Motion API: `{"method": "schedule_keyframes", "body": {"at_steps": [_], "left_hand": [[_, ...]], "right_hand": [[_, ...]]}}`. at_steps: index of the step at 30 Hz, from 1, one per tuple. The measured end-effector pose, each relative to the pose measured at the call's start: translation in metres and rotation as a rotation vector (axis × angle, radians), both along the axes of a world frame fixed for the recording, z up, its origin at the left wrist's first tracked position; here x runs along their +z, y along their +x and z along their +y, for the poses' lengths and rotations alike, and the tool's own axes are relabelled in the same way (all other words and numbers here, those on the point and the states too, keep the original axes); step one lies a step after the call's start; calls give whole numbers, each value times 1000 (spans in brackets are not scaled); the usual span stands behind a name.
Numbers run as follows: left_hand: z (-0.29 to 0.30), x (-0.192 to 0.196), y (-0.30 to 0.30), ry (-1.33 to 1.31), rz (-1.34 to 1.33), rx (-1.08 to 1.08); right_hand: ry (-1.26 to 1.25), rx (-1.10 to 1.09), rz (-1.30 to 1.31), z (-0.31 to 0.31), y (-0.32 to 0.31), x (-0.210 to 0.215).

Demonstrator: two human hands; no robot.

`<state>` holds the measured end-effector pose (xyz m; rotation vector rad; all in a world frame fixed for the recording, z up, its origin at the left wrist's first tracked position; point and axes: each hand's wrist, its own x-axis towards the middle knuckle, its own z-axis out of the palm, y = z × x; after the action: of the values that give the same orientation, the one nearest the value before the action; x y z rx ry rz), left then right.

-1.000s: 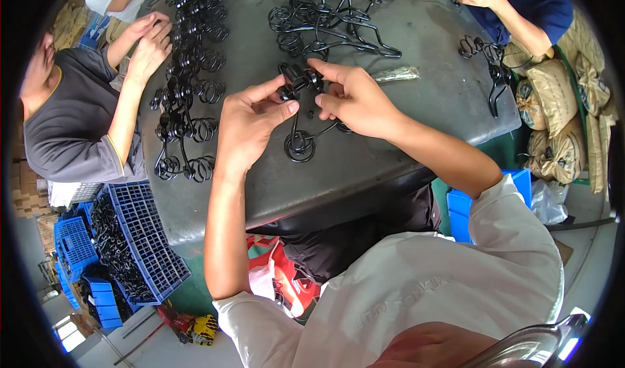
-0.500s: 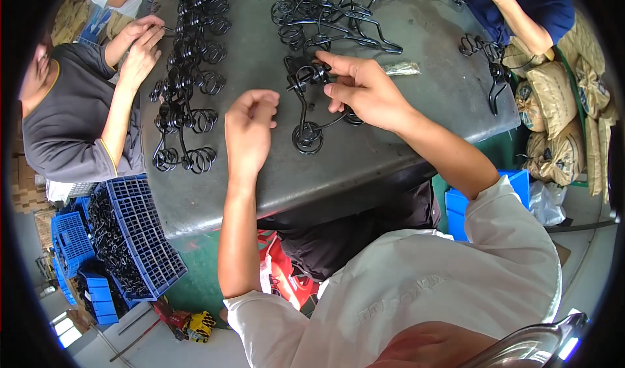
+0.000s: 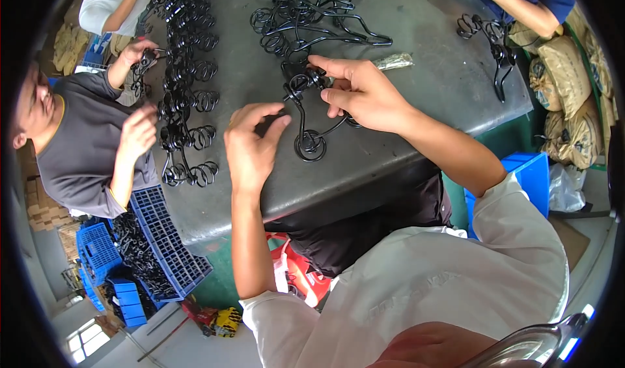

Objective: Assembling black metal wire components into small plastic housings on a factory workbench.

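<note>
My right hand (image 3: 370,96) pinches the top of a black coiled-wire part (image 3: 301,122) between thumb and fingers. This part has a round coil low down beside the table's near edge, and small fittings at its upper end, partly hidden by my fingers. To its left, my left hand (image 3: 250,143) is held off the part, thumb and forefinger apart, with nothing visible between them. Just beyond my right hand lies a heap of similar black wire parts (image 3: 312,26). A small clear packet of thin pieces (image 3: 394,62) rests right of that heap.
A long row of black coiled parts (image 3: 189,98) runs along the table's (image 3: 430,101) left side. Co-workers' hands (image 3: 138,132) work at the left and far right. Another wire part (image 3: 500,58) lies near the right edge. Blue crates (image 3: 166,244) stand at lower left, sacks (image 3: 563,88) at right.
My left thumb and forefinger have spread apart. My right hand keeps its pinch on the wire part. The left co-worker's hands have separated, one now holding a black part. The view has shifted slightly.
</note>
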<state>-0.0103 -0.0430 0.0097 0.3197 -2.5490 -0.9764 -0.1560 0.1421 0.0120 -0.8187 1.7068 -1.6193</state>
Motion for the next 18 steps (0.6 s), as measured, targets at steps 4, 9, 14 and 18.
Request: {"method": "schedule_keyframes", "body": {"at_steps": [4, 9, 14, 18], "left_hand": [[-18, 4, 18, 165, 24, 137], [-17, 14, 27, 52, -128, 377], [-17, 12, 27, 35, -132, 317], [-14, 20, 5, -40, -81, 88]], "right_hand": [[44, 8, 23, 0, 0, 5], [51, 3, 40, 2, -1, 4], [38, 3, -9, 1, -2, -1], [65, 6, 39, 5, -2, 4]]}}
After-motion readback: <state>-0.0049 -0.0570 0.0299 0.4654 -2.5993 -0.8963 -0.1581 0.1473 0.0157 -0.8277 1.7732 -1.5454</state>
